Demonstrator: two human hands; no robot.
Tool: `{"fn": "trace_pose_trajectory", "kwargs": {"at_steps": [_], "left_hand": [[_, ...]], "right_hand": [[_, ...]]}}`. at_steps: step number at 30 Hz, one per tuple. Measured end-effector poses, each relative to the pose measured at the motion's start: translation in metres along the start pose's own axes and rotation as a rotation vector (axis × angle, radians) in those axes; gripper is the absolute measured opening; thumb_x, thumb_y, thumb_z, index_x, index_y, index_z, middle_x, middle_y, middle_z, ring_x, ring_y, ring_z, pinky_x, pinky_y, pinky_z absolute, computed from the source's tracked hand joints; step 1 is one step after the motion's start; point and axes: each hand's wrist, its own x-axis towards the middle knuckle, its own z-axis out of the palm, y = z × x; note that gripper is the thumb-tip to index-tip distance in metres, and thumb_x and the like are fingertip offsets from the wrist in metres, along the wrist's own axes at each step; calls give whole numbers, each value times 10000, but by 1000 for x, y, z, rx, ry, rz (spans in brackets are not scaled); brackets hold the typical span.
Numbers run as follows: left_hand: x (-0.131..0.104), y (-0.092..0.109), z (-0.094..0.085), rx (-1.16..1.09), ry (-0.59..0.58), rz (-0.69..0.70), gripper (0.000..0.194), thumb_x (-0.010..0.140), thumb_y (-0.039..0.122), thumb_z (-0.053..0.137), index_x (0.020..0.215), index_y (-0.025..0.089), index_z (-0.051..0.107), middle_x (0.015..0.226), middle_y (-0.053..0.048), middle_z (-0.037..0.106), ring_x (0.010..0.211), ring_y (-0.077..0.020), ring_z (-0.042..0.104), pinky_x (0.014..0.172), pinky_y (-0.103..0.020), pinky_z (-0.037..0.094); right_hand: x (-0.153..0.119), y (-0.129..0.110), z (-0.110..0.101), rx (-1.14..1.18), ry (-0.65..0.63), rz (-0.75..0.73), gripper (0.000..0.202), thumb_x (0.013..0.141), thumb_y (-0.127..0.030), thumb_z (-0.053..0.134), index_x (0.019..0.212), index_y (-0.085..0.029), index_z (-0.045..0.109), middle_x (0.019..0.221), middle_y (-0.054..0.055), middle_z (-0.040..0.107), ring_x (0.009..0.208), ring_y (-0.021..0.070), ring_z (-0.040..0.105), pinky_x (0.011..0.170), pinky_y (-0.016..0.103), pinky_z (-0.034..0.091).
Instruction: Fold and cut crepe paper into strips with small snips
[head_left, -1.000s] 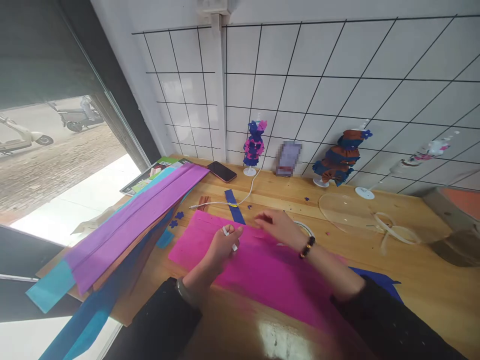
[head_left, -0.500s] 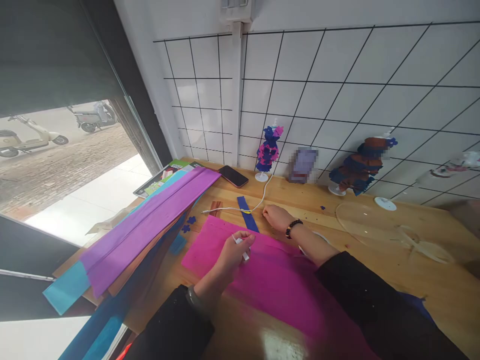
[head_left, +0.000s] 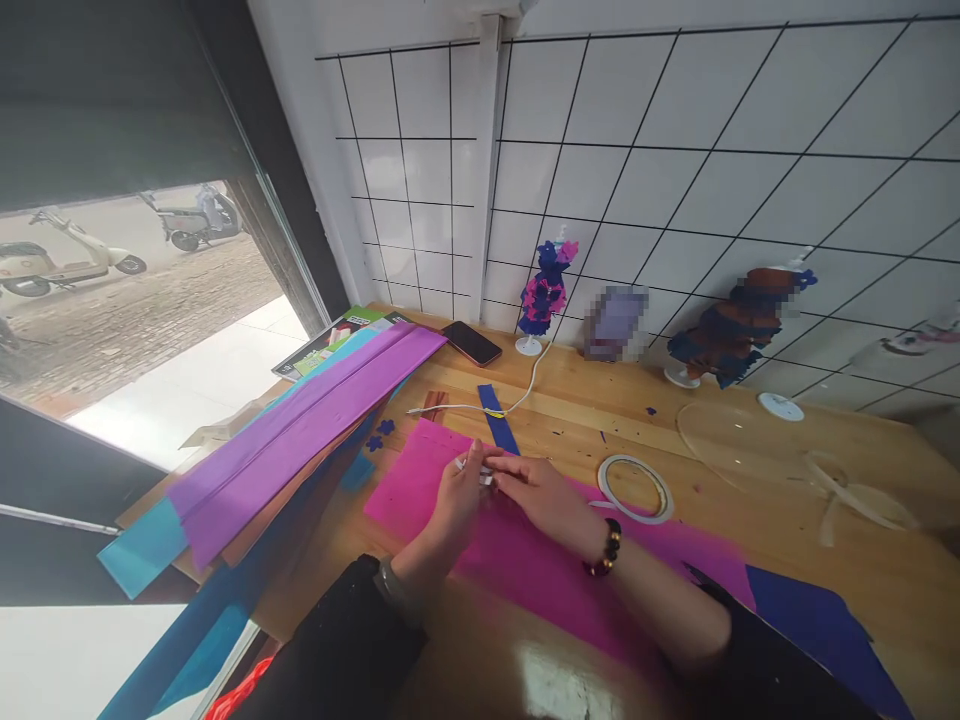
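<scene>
L hand (head_left: 452, 505) pinches small white pc. (head_left: 486, 480) over pink paper (head_left: 405, 490); R hand (head_left: 551, 505) close against it, grip unclear. Light touch best, w/o creasing paper.

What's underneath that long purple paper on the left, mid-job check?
Under the purple paper, light blue paper sticks out at the near end and brown paper along the right edge. The covered middle, and how many layers it hides, cannot be seen.
</scene>
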Motion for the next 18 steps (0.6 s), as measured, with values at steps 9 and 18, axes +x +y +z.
{"fn": "trace_pose_trajectory", "kwargs": {"at_steps": [9, 18], "left_hand": [[-2, 0, 3, 52, -124, -45, 549, 680, 499, 645, 1070, 129, 532, 433, 119, 275, 355, -25, 199, 397, -190, 135], [-3, 2, 6, 81, -212, -126, 603, 687, 486, 634, 1133, 112, 478, 424, 124, 295, 346, -26, 180, 401, -202, 108]], "right_hand": [[9, 143, -121, -435, 304, 470, 258, 872, -297, 481, 1052, -140, 578, 1080, 94, 597, 957, 178, 566, 846, 390, 443], [12, 191, -141, -598, 216, 564, 318, 852, -335, 521, 1113, -154, 530, 1129, 75, 551, 964, 182, 557, 814, 400, 470]]}}
